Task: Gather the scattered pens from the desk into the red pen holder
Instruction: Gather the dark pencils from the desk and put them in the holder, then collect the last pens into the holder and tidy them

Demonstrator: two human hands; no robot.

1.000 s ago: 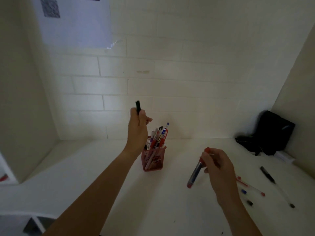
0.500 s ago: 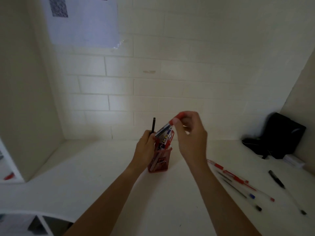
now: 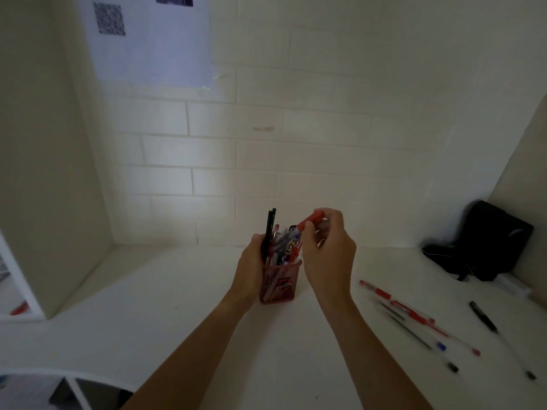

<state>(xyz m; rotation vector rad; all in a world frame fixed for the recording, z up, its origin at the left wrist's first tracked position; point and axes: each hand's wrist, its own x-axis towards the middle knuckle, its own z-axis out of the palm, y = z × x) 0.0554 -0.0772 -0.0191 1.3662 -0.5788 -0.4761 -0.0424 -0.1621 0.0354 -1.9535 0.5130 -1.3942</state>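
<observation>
The red mesh pen holder [image 3: 281,287] stands mid-desk, packed with several pens. My left hand [image 3: 251,261] is at its left side, fingers around a black pen [image 3: 270,229] that stands upright with its lower end inside the holder. My right hand [image 3: 328,247] is just right of the holder and pinches a red-capped marker [image 3: 309,221], tilted with its lower end among the pens in the holder. Several loose pens lie on the desk to the right: red ones [image 3: 411,313], a dark thin one [image 3: 410,328] and a black one [image 3: 484,316].
A black pouch [image 3: 488,241] sits in the back right corner against the side wall. A white shelf unit [image 3: 17,291] flanks the left, with a red item on its shelf. The tiled wall is close behind the holder.
My left hand has lowered the black pen into the holder. My right hand has carried the red-capped marker from mid-desk up to the holder's top and tipped it in.
</observation>
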